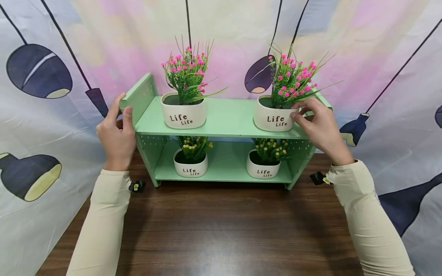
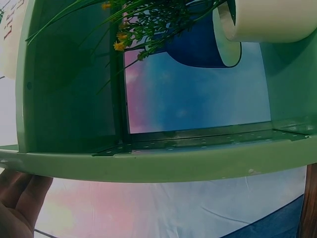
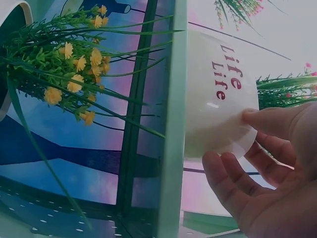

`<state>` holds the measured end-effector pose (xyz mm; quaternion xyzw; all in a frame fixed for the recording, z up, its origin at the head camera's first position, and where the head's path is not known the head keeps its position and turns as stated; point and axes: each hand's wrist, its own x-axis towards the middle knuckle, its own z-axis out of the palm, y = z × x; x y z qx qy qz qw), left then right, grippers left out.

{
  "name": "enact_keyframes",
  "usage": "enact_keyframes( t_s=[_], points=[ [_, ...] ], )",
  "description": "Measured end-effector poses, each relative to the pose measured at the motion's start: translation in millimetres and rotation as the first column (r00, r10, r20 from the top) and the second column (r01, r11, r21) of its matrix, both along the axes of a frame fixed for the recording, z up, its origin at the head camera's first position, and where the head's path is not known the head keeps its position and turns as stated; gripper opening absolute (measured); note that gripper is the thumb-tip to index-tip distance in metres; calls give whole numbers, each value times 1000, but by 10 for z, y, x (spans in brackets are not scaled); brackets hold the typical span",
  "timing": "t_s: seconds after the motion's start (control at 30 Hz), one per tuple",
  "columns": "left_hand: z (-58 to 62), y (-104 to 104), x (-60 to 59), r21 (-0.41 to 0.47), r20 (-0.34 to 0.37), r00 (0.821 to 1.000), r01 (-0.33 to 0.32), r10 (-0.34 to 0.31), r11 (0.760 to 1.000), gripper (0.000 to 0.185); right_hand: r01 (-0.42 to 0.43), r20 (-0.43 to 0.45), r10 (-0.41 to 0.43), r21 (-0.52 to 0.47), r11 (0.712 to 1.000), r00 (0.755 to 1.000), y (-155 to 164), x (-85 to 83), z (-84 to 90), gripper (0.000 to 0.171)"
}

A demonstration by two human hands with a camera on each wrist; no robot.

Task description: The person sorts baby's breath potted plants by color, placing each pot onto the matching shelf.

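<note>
A mint-green two-tier shelf [image 1: 224,119] stands on a dark wooden table. My left hand [image 1: 117,130] grips its left side panel, thumb in front and fingers behind; in the left wrist view only the palm [image 2: 17,203] shows under the panel edge [image 2: 148,166]. My right hand [image 1: 317,126] holds the right white "Life" pot of pink flowers [image 1: 272,119] on the top board. The right wrist view shows the thumb of that hand [image 3: 267,198] on the pot [image 3: 218,99], with the fingers curled close under it. A second pink-flower pot [image 1: 184,115] stands top left.
Two white pots of yellow flowers [image 1: 190,168] [image 1: 264,170] stand on the lower board. The brown table [image 1: 221,230] stretches toward me in front of the shelf. A printed curtain [image 1: 51,115] hangs behind and drapes past both table sides.
</note>
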<state>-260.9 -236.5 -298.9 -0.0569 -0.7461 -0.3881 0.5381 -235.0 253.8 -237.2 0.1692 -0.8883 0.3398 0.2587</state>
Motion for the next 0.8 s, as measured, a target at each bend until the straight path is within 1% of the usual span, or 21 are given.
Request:
enact_keyframes(
  t_s=[0.2,0.27,0.33,0.4,0.47,0.53,0.6,0.7,0.8],
  points=[
    [-13,-6,7,17,9,1000,-5,5,1000,35,-4,11,4,13,1000,1000,-11,8,29,21],
    [-6,7,17,11,30,1000,2,-2,1000,36,3,5,-3,9,1000,1000,-4,54,22,25],
    [12,29,33,1,68,997,20,-20,1000,37,15,-23,-15,-9,1000,1000,10,136,-8,29],
    [34,60,54,-14,116,992,49,-47,999,39,27,-81,-30,-35,999,996,33,248,-57,31],
    [51,96,82,-31,160,985,66,-60,997,42,27,-159,-39,-78,997,987,54,367,-117,30],
    [49,129,123,-48,181,981,77,-67,996,46,11,-231,-39,-125,992,972,68,480,-179,29],
    [21,161,185,-53,195,979,66,-54,996,51,-7,-293,-41,-161,987,955,68,580,-252,29],
    [-68,202,314,-71,184,983,36,-22,997,59,-15,-355,-51,-181,983,933,40,709,-386,30],
    [-194,258,450,-109,134,991,10,5,994,65,0,-402,-69,-167,986,913,6,824,-555,30]
  ],
)
